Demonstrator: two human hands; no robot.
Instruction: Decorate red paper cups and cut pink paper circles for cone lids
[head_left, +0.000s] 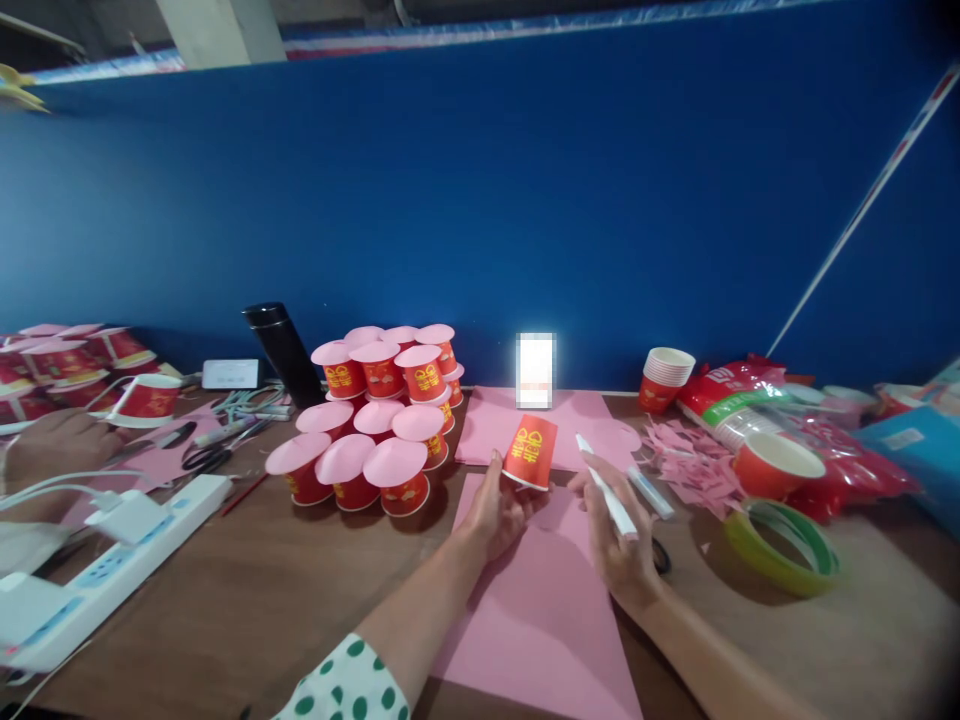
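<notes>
A red paper cup (pixel 531 452) with yellow characters is gripped in my left hand (pixel 501 510), its white rim turned downward. My right hand (pixel 616 550) is closed round a white pen (pixel 611 495), whose tip points up and left toward the cup without touching it. Both hands are above a pink paper sheet (pixel 532 620), and a second pink sheet (pixel 487 430) lies behind it. To the left stand several upturned red cups (pixel 396 490) topped with pink paper discs, stacked in layers. A pale blue-and-white stick (pixel 651 493) lies by my right hand.
Pink paper scraps (pixel 694 465), a cup stack (pixel 664 380), a loose cup (pixel 780 465), red plastic packaging (pixel 739 395) and a tape roll (pixel 784 545) are on the right. Leftward are a black bottle (pixel 285 350), scissors (pixel 206 458), a power strip (pixel 127 570) and another person's hand (pixel 64 445) near cups.
</notes>
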